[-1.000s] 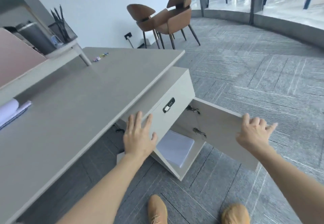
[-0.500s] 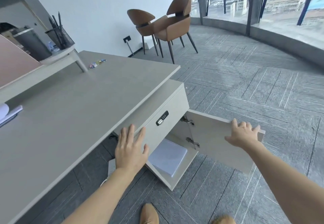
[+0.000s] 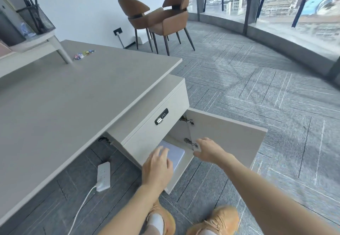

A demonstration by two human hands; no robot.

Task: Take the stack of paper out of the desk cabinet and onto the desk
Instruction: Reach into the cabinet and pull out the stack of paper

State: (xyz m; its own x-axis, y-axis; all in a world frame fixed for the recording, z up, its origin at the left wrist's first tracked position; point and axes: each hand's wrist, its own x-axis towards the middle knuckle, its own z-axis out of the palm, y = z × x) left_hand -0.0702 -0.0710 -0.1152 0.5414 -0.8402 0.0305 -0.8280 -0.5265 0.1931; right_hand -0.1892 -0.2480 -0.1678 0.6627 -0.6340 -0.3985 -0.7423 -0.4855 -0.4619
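A white stack of paper [image 3: 175, 153] lies flat on the floor of the desk cabinet [image 3: 147, 135], under the drawer front with its combination lock. The cabinet door [image 3: 226, 139] stands swung open to the right. My left hand [image 3: 157, 168] hovers over the near left part of the stack, fingers spread and slightly blurred, holding nothing. My right hand [image 3: 207, 151] is at the cabinet mouth beside the lower hinge, fingers loosely curled, empty. The grey desk [image 3: 70, 98] stretches to the left above the cabinet.
A white power strip [image 3: 103, 176] with its cable lies on the carpet under the desk. Small coloured clips [image 3: 82, 54] and a raised shelf with a mesh pen holder [image 3: 36, 18] sit at the desk's back. Two brown chairs [image 3: 160, 17] stand by the wall.
My left hand came off the cabinet's top edge and dropped over the paper. My right hand let go of the door edge and moved in to the opening. The view tilted down.
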